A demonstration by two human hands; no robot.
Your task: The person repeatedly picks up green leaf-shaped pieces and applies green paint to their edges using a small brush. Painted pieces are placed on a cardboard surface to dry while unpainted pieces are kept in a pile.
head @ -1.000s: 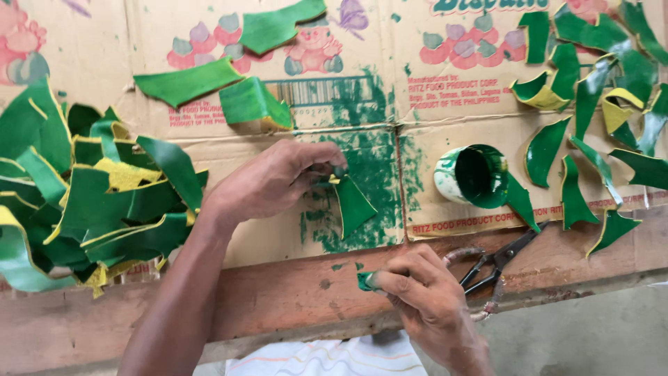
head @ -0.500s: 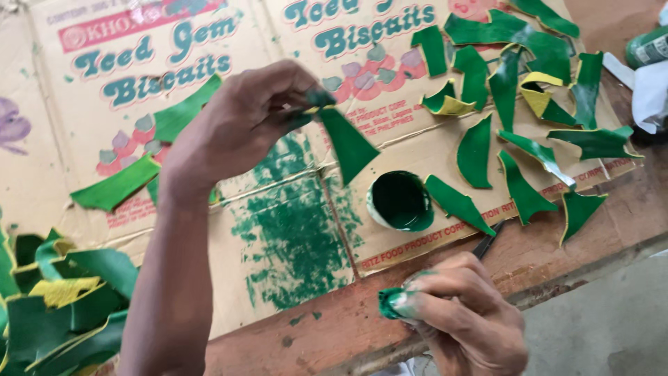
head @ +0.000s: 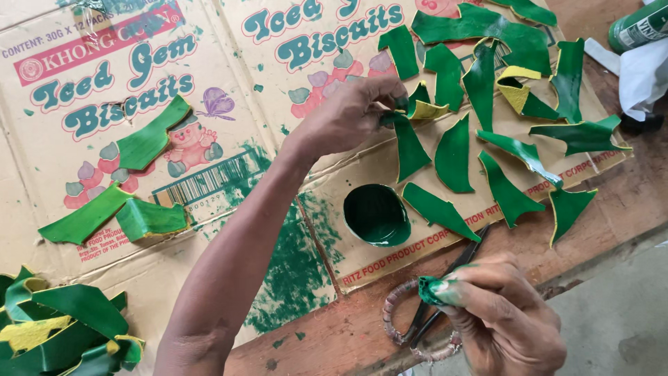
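Note:
My left hand reaches across the flattened cardboard and pinches the top of a pointed green painted piece. The piece's tip hangs down over the cardboard, beside other green pieces laid out in rows. My right hand rests low at the table's edge, shut on a small green-stained wad. Just left of it lie scissors with wrapped handles. A small cup of green paint sits between the two hands.
A heap of curled green and yellow pieces lies at the bottom left, and three flat ones rest on the left cardboard. A green can and a white cloth sit top right. Wooden table edge runs along the right.
My left hand lifted the green piece from beside the heap and carried it rightward to the rows of laid-out pieces. My right hand stayed low, holding the wad.

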